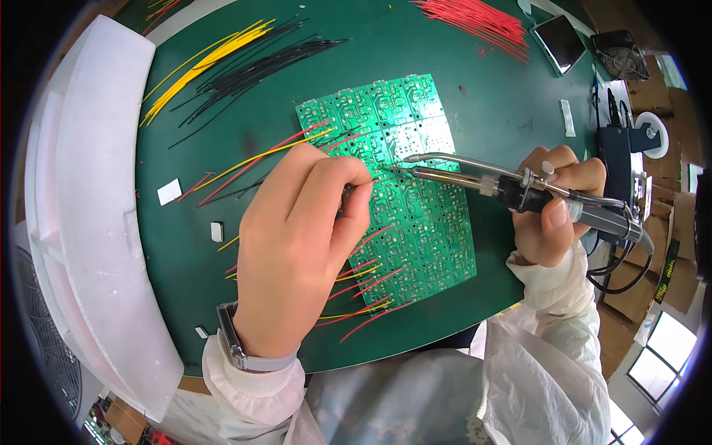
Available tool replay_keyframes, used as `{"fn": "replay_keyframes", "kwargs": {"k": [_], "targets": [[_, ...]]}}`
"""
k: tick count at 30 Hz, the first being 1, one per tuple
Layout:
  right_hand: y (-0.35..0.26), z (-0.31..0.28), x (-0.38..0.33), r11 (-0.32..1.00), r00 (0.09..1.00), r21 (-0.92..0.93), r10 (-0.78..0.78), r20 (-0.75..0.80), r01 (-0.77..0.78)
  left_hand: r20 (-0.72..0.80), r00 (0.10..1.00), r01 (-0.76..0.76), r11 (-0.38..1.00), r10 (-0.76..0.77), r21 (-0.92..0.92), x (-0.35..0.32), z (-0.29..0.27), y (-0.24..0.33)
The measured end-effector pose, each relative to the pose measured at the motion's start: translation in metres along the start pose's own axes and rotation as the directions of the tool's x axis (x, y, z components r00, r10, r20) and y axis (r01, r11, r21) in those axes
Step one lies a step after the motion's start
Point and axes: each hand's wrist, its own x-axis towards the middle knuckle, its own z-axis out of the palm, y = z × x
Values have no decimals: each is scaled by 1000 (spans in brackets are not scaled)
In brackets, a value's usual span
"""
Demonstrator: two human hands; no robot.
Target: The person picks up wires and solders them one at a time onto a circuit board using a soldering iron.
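A green panel of circuit boards lies on the table in front of me, with red, yellow and black wires along its left part. Over it, my left hand pinches thumb and forefinger together on a thin wire, mostly hidden by the fingers. My right hand grips a soldering iron with a curved metal tube fixed above its shaft. The iron's tip points left at the middle of the panel, close to my left fingertips. Red and yellow wires stick out to the left beyond my hand.
Yellow wires and black wires lie at the far left, red wires at the far right. A white foam block lines the left edge. A dark-screened device, a small fan and a solder spool stand right.
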Motion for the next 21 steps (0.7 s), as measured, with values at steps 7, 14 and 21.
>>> {"fn": "replay_keyframes", "kwargs": {"k": [7, 14, 21], "targets": [[-2, 0, 1, 999, 997, -12, 41, 67, -40, -62, 997, -35, 999, 36, 28, 0, 6, -5], [-2, -4, 1, 999, 988, -26, 27, 150, -24, -73, 997, -34, 998, 38, 55, -1, 8, -5], [1, -5, 1, 998, 986, -54, -3, 169, 12, -75, 996, -38, 998, 41, 43, -1, 10, -5]]}}
